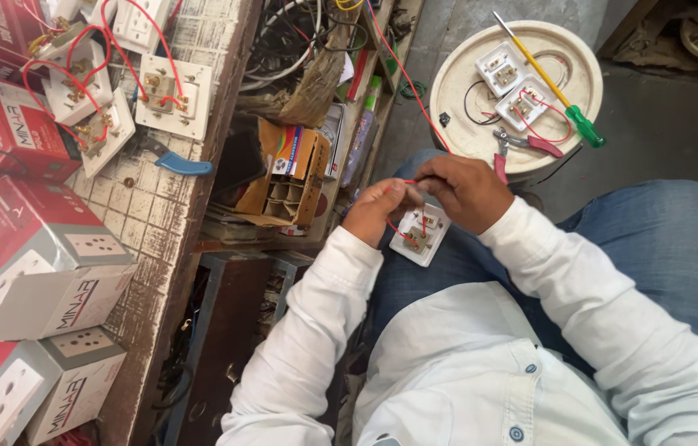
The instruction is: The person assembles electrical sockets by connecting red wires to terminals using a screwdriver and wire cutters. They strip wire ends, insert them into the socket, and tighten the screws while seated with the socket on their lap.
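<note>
A white switch plate (pixel 421 234), back side up with brass terminals showing, rests on my left thigh. A red wire (pixel 398 230) loops from it up between my fingers. My left hand (pixel 379 209) pinches the red wire at the plate's upper left edge. My right hand (pixel 465 190) hovers just above the plate, fingers closed on the same wire, touching my left fingertips. A long red wire (pixel 403 70) runs from my hands up toward the cluttered shelf.
A round white stool top (pixel 456 74) ahead holds two white switch plates (pixel 514 87), a yellow-and-green screwdriver (pixel 551 83) and red-handled pliers (pixel 531 144). Left, a worn workbench (pixel 159 198) carries wired switch plates (pixel 171 95), red-and-grey boxes (pixel 35 248) and a blue-handled tool (pixel 180 163).
</note>
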